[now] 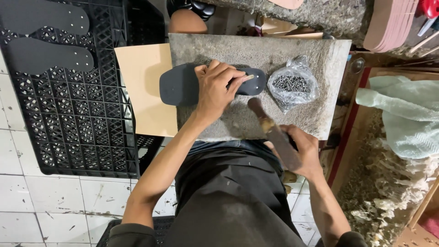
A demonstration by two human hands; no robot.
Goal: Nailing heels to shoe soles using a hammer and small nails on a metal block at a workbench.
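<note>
Hands first: we are pressing our left hand (pixel 215 89) down on the dark sole (pixel 192 86), fingertips pinching what looks like a small nail near its right end, while our right hand (pixel 299 153) is gripping the hammer (pixel 270 130) closed-fisted, just below. We are keeping the sole lengthwise, left to right, across the stone table (pixel 256 55), with the nail bag (pixel 292 84) lying beside it.

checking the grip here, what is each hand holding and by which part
The right hand grips a worn wooden-handled hammer by its handle's lower end. The left hand presses on the dark grey foam sole, pinching something small, too small to identify.
</note>
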